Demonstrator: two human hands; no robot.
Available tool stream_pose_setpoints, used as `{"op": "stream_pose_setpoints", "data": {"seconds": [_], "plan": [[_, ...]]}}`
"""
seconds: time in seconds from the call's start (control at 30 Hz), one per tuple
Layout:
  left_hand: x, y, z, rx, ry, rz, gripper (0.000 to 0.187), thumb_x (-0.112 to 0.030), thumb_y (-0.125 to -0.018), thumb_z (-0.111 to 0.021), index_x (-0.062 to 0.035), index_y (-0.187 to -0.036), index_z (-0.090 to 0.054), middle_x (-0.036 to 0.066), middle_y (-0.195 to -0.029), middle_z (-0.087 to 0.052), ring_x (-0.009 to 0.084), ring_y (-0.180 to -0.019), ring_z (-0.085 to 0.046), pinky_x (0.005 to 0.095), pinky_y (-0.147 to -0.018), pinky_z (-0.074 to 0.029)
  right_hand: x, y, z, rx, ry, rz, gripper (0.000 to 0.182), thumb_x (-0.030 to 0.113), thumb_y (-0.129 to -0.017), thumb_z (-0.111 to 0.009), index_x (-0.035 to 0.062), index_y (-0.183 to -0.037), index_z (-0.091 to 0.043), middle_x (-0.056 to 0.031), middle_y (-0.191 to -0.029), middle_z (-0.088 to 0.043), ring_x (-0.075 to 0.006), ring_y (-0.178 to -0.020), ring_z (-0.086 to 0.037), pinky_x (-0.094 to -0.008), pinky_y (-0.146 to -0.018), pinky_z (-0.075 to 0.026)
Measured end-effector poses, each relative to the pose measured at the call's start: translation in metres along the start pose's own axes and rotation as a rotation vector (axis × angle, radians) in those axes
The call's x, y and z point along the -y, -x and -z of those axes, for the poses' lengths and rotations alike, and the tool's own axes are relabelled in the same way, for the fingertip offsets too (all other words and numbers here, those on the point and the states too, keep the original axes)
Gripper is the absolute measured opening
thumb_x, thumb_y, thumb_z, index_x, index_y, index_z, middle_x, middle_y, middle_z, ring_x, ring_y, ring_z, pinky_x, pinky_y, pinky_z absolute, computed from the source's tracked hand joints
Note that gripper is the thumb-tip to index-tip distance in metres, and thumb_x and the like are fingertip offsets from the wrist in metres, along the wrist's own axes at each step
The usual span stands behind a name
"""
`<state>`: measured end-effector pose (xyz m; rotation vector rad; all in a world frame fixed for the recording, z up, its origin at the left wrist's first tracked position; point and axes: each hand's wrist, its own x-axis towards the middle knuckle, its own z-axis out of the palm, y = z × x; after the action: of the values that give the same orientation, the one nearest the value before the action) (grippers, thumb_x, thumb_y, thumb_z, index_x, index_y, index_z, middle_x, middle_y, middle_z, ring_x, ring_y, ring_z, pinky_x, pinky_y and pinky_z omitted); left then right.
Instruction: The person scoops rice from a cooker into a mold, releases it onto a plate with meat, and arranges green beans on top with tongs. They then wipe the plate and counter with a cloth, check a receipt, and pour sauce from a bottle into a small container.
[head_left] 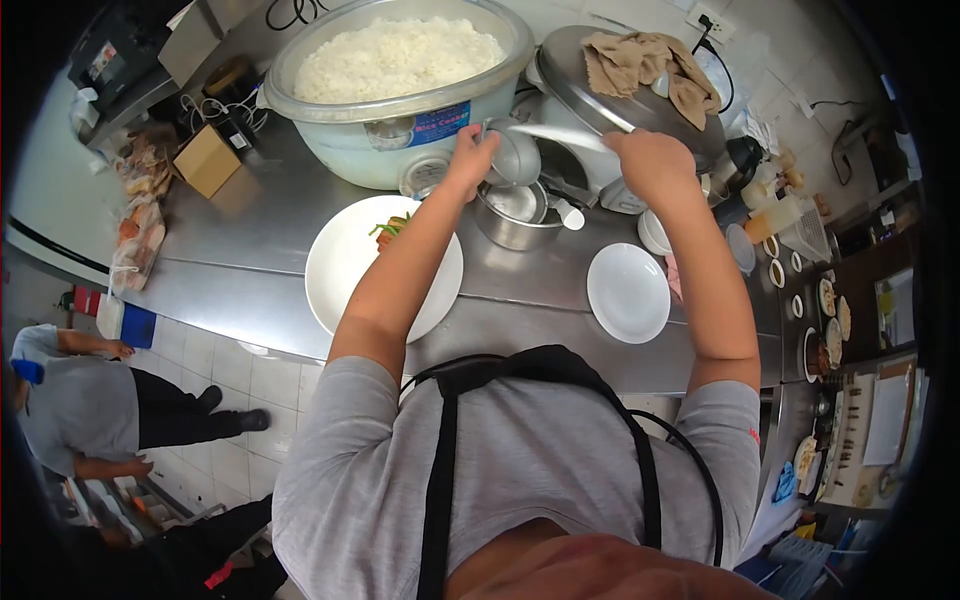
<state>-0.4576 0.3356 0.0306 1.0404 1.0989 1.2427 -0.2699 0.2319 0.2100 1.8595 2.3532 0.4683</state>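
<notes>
Carry the left forearm high over the large plate (322, 255), near the front edge of the table (230, 225), so that it clears the food (390, 233). Steady the small bowl (517, 160) above the steel pot (514, 236), farther toward the table's back edge; any drips should then land in the pot. Work the paddle (562, 134) at the bowl's rim with light wrist movement, as a hard stroke could knock the bowl loose.

The left arm extends forward and inward; the fingers of the left hand (468, 165) grip the bowl's left side. The bowl is tilted, its contents not discernible. The paddle points left, its tip at the bowl; contact cannot be confirmed. The right arm reaches forward, back of the hand uppermost; the fingers of the right hand (655, 165) wrap the paddle's handle, the fingertips hidden.
</notes>
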Motion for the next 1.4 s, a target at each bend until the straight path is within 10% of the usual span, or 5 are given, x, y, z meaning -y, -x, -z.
{"op": "stream_pose_setpoints", "data": {"seconds": [0.17, 1.0, 1.17, 1.27, 1.4], "plan": [[-0.038, 0.022, -0.013, 0.111, 0.037, 0.182, 0.058, -0.028, -0.08, -0.053, -0.0035, -0.124, -0.024, 0.016, -0.111, -0.041, 0.022, -0.099, -0.043, 0.0313, -0.08, -0.038, 0.018, 0.016, -0.028, -0.162, 0.113, 0.112, 0.022, 0.013, -0.074, -0.047, 0.0128, -0.092, -0.06, -0.0084, -0.079, -0.055, -0.0243, -0.074, -0.057, -0.0357, -0.064, -0.046], [-0.034, 0.036, -0.024, -0.072, -0.88, -0.715, 0.055, 0.003, -0.061, -0.054, -0.0026, -0.112, -0.035, 0.022, -0.102, -0.047, 0.0389, -0.096, -0.044, 0.0412, -0.082, -0.037, 0.018, 0.048, -0.081, -0.073, -0.533, -0.334, 0.027, 0.009, -0.077, -0.039, 0.007, -0.103, -0.042, -0.0193, -0.081, -0.058, -0.0353, -0.074, -0.056, -0.0445, -0.066, -0.043], [-0.046, 0.043, -0.013, -0.039, -1.075, -1.398, 0.049, -0.001, -0.055, -0.057, -0.0196, -0.101, -0.052, 0.007, -0.075, -0.042, 0.0231, -0.072, -0.046, 0.0341, -0.068, -0.033, 0.006, 0.065, -0.088, -0.367, -0.681, -0.401, 0.035, 0.006, -0.077, -0.041, 0.0106, -0.112, -0.039, -0.0211, -0.086, -0.056, -0.0387, -0.078, -0.054, -0.0453, -0.066, -0.041], [-0.015, 0.036, 0.009, 0.31, -1.346, -1.31, 0.044, -0.002, -0.056, -0.056, -0.0181, -0.097, -0.054, 0.006, -0.075, -0.043, 0.023, -0.074, -0.045, 0.0357, -0.068, -0.033, 0.004, 0.083, -0.104, -0.297, -0.699, -0.43, 0.037, 0.004, -0.077, -0.042, 0.0101, -0.113, -0.039, -0.0212, -0.089, -0.055, -0.0383, -0.079, -0.053, -0.0449, -0.067, -0.041], [-0.022, 0.049, 0.009, 0.064, -1.23, -1.235, 0.034, -0.007, -0.068, -0.045, -0.0206, -0.099, -0.053, 0.005, -0.07, -0.041, 0.0223, -0.071, -0.046, 0.036, -0.067, -0.034, 0.003, 0.092, -0.12, -0.356, -0.709, -0.437, 0.035, 0.004, -0.076, -0.043, 0.0099, -0.111, -0.042, -0.0194, -0.088, -0.056, -0.0367, -0.078, -0.054, -0.0452, -0.066, -0.042]]}}
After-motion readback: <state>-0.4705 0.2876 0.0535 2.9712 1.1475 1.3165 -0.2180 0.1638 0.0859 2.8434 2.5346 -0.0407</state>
